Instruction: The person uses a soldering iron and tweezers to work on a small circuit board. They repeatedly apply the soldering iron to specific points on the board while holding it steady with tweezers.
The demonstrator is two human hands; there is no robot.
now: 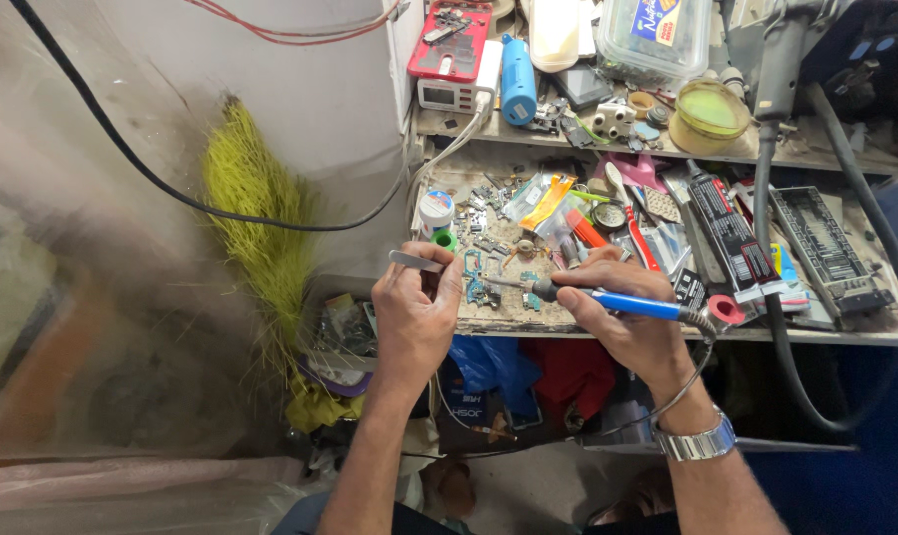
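- Setting: a cramped repair corner; a worn, grimy counter [845,335] with a cluttered shelf [766,157] above it and a pale wall to the left.
- Right hand [632,312]: clenched around the blue handle of a soldering iron [608,299], metal tip pointing left at a small circuit part [477,289] near the counter's front-left edge.
- Left hand [414,317]: pinching slim steel tweezers [416,262] just above that part.
- Risk: I judge the hot tip sits close to the left fingertips; a slip could burn skin.
- Risk: the iron's cord [702,367] loops below the front edge, where a snag could jerk the tip off target.
- Risk: plastic packets [546,201] and a black tube [731,238] lie near the work; stray heat could melt them.
- Textures: loose metal scraps [489,213] litter the scarred surface; a small round tin [435,211] stands at the left edge.
- Beyond: a bristly yellow broom [256,213] leans on the wall; a smooth blue cylinder [517,79] lies on the shelf.
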